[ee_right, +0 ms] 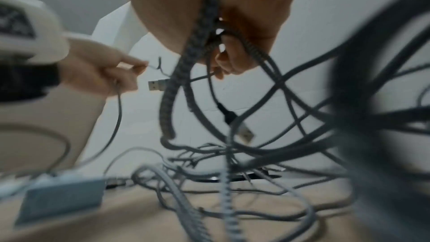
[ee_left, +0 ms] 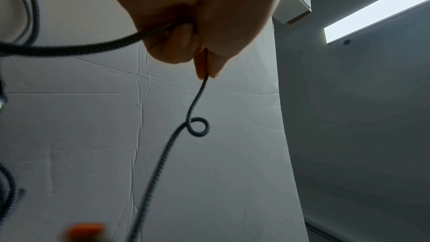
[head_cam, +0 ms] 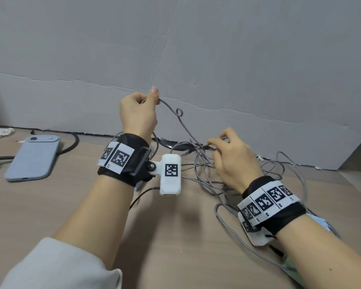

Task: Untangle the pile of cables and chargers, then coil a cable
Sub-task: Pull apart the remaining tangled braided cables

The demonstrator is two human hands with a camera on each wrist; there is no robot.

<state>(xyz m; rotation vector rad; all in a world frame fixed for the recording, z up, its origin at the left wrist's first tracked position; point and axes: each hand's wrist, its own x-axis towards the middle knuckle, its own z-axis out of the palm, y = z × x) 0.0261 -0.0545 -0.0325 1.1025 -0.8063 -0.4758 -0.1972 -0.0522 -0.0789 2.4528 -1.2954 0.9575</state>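
From the head view, the left hand (head_cam: 138,113) is raised above the table (head_cam: 175,236), pinching a braided cable (head_cam: 171,107) between thumb and fingers, while the right hand (head_cam: 234,161) curls its fingers into the tangled cable pile (head_cam: 204,163) beside a phone (head_cam: 32,158). The left wrist view shows that pinch closed tight on the cable, a small loop (ee_left: 197,126) hanging just below. The right wrist view shows curled fingers (ee_right: 223,62) hooking several strands, with a USB plug (ee_right: 157,85) dangling nearby.

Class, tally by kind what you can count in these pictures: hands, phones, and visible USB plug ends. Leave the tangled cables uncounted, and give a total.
Hands: 2, the left hand and the right hand
Phones: 1, the phone
USB plug ends: 2, the near USB plug and the lower USB plug
Total: 5
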